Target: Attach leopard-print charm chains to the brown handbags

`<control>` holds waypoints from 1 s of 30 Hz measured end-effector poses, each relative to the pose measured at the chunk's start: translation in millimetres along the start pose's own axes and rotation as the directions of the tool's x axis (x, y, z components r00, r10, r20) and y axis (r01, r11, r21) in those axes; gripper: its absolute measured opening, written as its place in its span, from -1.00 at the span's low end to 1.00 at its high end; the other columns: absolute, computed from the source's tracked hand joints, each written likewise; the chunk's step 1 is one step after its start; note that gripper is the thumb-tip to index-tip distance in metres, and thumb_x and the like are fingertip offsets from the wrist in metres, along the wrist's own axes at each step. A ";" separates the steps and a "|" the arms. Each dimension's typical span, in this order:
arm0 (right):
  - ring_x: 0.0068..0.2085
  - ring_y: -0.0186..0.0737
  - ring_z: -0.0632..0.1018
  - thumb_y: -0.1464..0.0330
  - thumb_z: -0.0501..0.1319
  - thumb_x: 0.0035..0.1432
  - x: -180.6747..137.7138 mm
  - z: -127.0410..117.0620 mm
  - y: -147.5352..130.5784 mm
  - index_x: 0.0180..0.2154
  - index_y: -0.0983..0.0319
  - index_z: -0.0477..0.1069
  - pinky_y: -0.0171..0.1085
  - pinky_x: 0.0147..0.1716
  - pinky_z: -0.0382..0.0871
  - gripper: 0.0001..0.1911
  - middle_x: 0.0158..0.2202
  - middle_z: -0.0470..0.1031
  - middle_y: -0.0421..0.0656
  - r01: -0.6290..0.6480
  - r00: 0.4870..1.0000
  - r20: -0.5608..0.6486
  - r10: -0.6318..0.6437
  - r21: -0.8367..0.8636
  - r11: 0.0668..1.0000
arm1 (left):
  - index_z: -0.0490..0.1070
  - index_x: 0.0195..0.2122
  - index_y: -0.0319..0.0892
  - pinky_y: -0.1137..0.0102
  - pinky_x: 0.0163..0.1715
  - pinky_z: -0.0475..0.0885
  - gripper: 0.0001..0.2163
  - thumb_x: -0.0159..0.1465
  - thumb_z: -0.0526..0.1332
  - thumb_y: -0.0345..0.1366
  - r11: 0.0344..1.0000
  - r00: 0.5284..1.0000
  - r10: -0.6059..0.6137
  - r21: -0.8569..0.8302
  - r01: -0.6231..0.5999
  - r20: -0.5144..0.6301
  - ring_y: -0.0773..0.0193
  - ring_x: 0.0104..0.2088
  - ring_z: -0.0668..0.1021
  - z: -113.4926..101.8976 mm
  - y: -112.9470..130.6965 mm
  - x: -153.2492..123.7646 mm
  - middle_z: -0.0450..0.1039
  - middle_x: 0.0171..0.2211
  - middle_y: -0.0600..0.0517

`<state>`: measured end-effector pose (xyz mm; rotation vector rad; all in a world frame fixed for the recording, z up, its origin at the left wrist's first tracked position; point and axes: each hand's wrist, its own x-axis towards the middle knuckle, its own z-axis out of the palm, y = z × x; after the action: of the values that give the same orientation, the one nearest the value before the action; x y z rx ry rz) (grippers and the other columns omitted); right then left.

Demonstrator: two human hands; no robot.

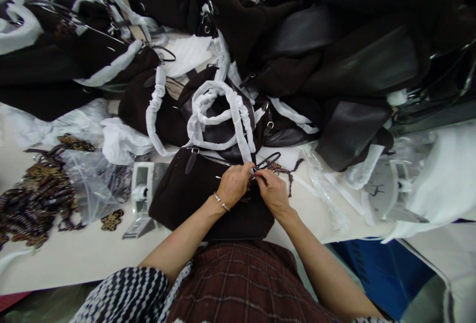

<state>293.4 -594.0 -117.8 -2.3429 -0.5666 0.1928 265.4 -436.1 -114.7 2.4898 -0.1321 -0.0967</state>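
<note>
A dark brown handbag point(178, 194) lies on the table right in front of me. Its strap point(238, 114), wrapped in white tissue, loops over the bags behind it. Both my hands meet at the bag's upper right corner, near its metal ring. My left hand point(235, 184) has its fingers closed at the end of the wrapped strap. Close beside it, my right hand point(273, 191) pinches something small that the fingers hide. A braided brown cord with leopard-print pieces point(280, 169) and a thin black loop point(269, 161) stick out behind the right hand.
More dark bags point(290, 40) are heaped across the back. At the left lies a pile of braided leopard-print cords point(33, 199) beside a clear plastic bag point(87, 184). Grey tape dispensers point(139, 199) stand on both sides. White wrapping point(442, 179) covers the right end.
</note>
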 end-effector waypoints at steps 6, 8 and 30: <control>-0.32 -0.21 0.54 0.39 0.14 0.18 -4.4 4.2 0.0 -0.27 0.18 0.44 -0.28 -0.25 0.37 -0.89 -0.33 0.56 -0.19 -0.128 0.991 -0.012 0.130 0.098 0.987 | 0.24 -0.04 -0.15 0.33 -0.18 0.37 -0.74 0.27 0.04 -0.51 0.985 0.980 0.147 0.065 -0.157 0.133 0.18 -0.24 0.51 -1.7 -0.5 5.1 0.46 -0.32 0.00; -0.37 -0.23 0.52 0.39 0.14 0.16 -4.5 4.8 -0.6 -0.27 0.18 0.44 -0.29 -0.30 0.36 -0.89 -0.35 0.56 -0.19 -0.144 0.989 -0.018 0.146 0.086 0.986 | 0.23 -0.02 -0.14 0.33 -0.17 0.38 -0.75 0.29 0.06 -0.48 0.994 0.989 0.104 0.003 -0.105 0.109 0.19 -0.24 0.51 1.5 -2.6 4.8 0.46 -0.33 0.02; -0.64 -0.40 0.30 0.34 0.19 0.14 -24.0 -17.8 -30.3 -0.30 0.18 0.33 -0.38 -0.54 0.24 -0.93 -0.62 0.29 -0.37 -0.162 0.984 -0.051 0.172 0.162 0.973 | 0.45 -0.29 -0.15 0.29 -0.08 0.32 -0.88 0.32 0.15 -0.28 0.915 0.988 0.047 -0.390 -0.102 -0.148 0.22 -0.16 0.43 3.1 1.0 -25.9 0.44 -0.24 -0.01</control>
<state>266.7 -595.8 -84.6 -2.2340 -0.3103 0.2298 239.3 -435.6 -115.6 2.0738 -0.1354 0.0735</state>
